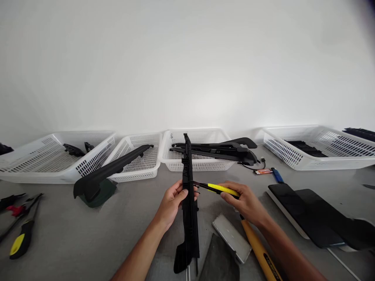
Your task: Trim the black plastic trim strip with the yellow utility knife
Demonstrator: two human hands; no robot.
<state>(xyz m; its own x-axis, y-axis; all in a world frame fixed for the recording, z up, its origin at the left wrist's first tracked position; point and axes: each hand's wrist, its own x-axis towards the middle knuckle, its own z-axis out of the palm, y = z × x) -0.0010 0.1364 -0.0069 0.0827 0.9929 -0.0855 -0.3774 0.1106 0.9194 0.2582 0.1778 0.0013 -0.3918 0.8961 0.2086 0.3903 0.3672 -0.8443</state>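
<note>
So, in the head view, the left hand (172, 201) is gripping a long black plastic trim piece (189, 203) around its middle, holding it above the grey table (73, 242). The right hand (244, 201) is clenching a yellow-handled utility knife (218, 189), with its tip touching the trim's edge. Best, I'd judge, is keeping that blade shallow and the left fingers (190, 190) behind the cut. White baskets (196, 166) are sitting behind.

white baskets (58, 166), screwdriver (22, 238), blue lighter (277, 175)
</note>
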